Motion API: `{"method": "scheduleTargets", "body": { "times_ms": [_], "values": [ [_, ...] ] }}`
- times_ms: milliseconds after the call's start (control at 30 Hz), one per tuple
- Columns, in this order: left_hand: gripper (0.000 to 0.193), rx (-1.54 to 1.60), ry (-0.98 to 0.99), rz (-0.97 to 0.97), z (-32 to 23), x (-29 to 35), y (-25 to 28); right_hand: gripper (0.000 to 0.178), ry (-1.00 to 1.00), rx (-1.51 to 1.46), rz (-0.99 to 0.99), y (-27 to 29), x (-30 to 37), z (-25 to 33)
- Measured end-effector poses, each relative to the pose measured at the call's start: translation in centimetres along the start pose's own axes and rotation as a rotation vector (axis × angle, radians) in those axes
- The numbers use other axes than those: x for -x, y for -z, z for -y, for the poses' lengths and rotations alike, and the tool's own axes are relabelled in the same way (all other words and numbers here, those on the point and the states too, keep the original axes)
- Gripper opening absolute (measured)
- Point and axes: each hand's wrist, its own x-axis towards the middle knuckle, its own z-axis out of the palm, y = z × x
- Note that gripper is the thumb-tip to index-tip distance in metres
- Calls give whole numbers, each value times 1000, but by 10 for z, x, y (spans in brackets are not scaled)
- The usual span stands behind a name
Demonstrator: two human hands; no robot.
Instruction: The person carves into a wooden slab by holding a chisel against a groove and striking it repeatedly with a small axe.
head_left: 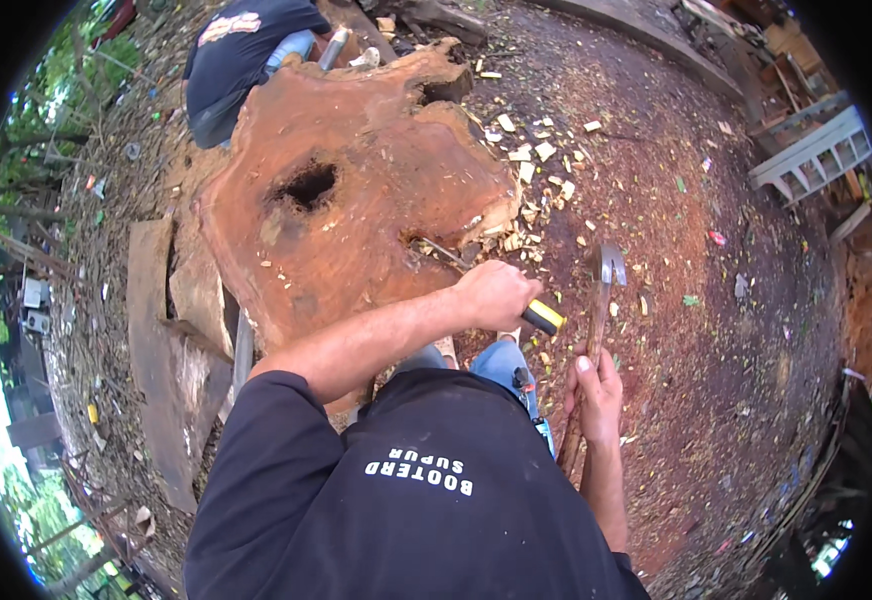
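My left hand [494,295] is closed around a chisel [544,318] with a yellow and black handle. Its thin metal blade points left toward a small dark hollow in a big reddish wood slab [376,170]; whether the tip touches wood is hard to tell. Off to the right, my right hand [596,393] grips the wooden handle of a claw hammer [598,310]. The hammer head is up and stands apart from the chisel's butt end. A larger dark hole [308,186] opens in the slab's upper left part.
Pale wood chips [526,170] litter the ground along the slab's right edge. Another person [246,65] in a dark shirt crouches at the slab's far left. Rough planks [171,370] lie on the left. A metal ladder [814,160] is at the far right.
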Motion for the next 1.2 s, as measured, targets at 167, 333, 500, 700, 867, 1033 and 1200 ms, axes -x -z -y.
{"method": "scheduleTargets", "body": {
  "times_ms": [167, 333, 500, 700, 867, 1033, 1200],
  "values": [
    [22, -56, 32, 87, 26, -5, -14, 32, -6, -80, -61, -3, 11, -30],
    [20, -103, 35, 161, 32, -11, -23, 25, -50, -68, -92, 3, 13, -53],
    [22, -140, 11, 145, 31, -16, -29, 21, 15, -179, -263, 7, 9, -106],
    [29, -106, -24, 114, 35, -12, -34, 25, 181, -225, -520, 3, -1, -127],
    [31, -133, -24, 210, 37, -10, -31, 17, 133, -427, -456, -11, 1, -141],
    [26, -193, -24, 318, 38, -13, -32, 12, 105, -304, -471, -43, 1, -169],
    [25, -207, -37, 302, 39, -11, -29, 11, 118, -547, -558, -72, -13, -176]
  ]
}}
